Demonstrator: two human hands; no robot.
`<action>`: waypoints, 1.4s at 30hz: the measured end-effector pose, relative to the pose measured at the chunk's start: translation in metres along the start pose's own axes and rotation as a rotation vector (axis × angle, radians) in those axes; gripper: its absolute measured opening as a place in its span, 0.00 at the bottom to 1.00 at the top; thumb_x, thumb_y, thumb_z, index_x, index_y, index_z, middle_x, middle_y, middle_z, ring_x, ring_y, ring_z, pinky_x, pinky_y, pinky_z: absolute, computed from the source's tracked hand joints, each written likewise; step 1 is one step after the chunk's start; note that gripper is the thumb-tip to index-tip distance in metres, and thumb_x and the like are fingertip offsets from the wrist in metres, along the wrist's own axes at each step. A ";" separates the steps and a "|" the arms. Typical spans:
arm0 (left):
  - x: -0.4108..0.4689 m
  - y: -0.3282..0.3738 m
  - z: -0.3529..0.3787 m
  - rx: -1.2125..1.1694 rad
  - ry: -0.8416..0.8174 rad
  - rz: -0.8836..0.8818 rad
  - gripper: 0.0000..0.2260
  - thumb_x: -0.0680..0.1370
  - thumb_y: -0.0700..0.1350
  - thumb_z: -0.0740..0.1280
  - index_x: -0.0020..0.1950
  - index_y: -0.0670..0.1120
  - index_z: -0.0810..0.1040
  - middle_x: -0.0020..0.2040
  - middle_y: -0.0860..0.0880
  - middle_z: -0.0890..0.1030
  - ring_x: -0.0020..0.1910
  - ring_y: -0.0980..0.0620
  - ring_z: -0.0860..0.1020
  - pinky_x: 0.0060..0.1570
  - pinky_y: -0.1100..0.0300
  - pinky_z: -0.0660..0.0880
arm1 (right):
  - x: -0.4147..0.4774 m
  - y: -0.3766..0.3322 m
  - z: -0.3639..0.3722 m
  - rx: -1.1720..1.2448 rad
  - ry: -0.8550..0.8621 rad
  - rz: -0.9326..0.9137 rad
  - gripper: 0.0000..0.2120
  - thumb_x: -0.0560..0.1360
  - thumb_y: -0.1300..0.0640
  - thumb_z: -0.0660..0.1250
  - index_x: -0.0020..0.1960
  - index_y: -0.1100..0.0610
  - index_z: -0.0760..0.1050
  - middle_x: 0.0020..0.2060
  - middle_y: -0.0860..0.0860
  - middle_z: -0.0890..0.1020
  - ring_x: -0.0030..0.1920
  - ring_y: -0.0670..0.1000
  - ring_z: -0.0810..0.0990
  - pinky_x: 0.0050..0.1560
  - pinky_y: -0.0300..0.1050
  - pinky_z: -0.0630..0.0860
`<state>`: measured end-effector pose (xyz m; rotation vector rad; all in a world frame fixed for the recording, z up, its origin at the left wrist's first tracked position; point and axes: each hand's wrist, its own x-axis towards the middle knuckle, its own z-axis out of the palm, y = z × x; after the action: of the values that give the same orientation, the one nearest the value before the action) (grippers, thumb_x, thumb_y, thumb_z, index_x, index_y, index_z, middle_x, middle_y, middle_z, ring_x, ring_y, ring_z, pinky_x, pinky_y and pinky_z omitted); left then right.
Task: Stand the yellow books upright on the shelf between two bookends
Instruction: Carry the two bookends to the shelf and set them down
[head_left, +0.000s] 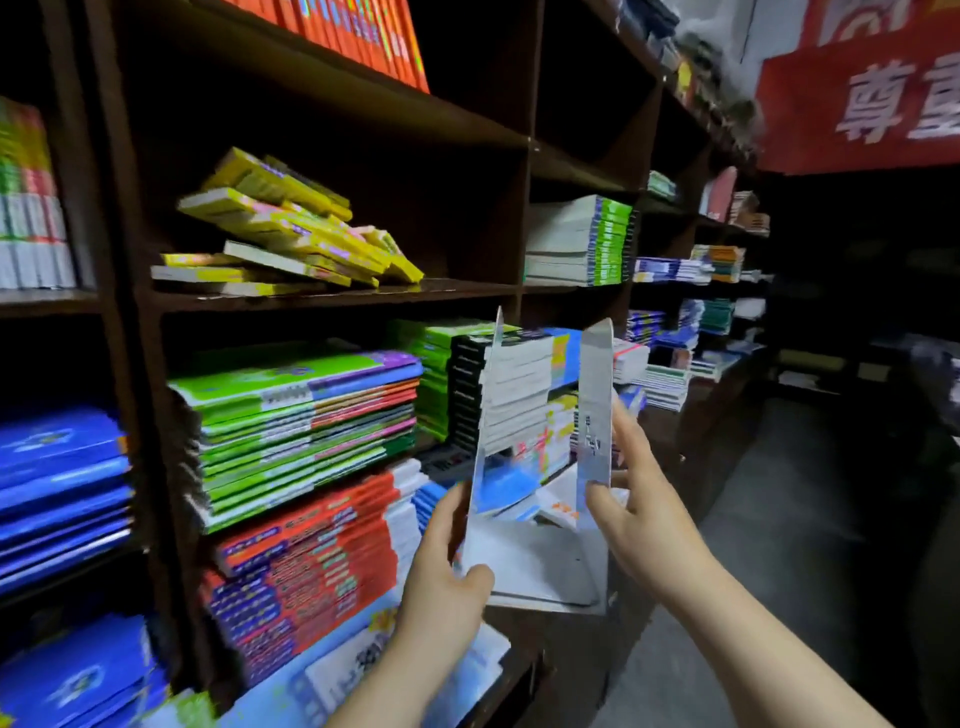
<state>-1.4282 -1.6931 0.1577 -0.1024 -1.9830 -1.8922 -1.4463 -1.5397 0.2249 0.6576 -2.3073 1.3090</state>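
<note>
While the yellow books (291, 234) lie heaped flat and askew on the shelf (337, 297), the left hand (441, 566) grips the left bookend (491, 395) below it. The right hand (641, 501) pinches the right bookend (595, 405), and both plates stand upright, near each other.

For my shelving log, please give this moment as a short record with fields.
yellow books: lying in a loose heap on the shelf, not upright
left grip: holds a metal bookend
right grip: holds the second bookend
both bookends: held in front of the lower shelves, not yet beside the books
</note>
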 end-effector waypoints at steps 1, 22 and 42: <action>0.019 -0.002 0.011 -0.003 0.022 0.003 0.33 0.69 0.24 0.55 0.52 0.64 0.66 0.58 0.60 0.74 0.43 0.76 0.75 0.36 0.78 0.71 | 0.020 0.014 -0.004 0.022 -0.012 -0.012 0.39 0.74 0.66 0.57 0.56 0.21 0.47 0.70 0.39 0.64 0.47 0.55 0.77 0.44 0.44 0.74; 0.307 0.054 0.131 0.218 0.450 0.438 0.31 0.66 0.23 0.56 0.50 0.60 0.71 0.42 0.63 0.81 0.38 0.73 0.77 0.33 0.80 0.69 | 0.394 0.132 -0.052 0.355 -0.209 -0.523 0.36 0.72 0.69 0.58 0.69 0.37 0.55 0.55 0.43 0.77 0.44 0.60 0.79 0.50 0.56 0.77; 0.449 0.055 0.149 0.579 0.851 0.619 0.19 0.76 0.34 0.58 0.50 0.60 0.62 0.49 0.65 0.67 0.47 0.74 0.71 0.41 0.84 0.65 | 0.530 0.160 -0.015 0.506 -0.195 -0.732 0.34 0.76 0.65 0.56 0.73 0.41 0.45 0.72 0.49 0.63 0.59 0.57 0.75 0.53 0.55 0.77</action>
<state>-1.8572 -1.6407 0.3570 0.1996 -1.5400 -0.7299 -1.9647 -1.5607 0.4185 1.6592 -1.5655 1.4695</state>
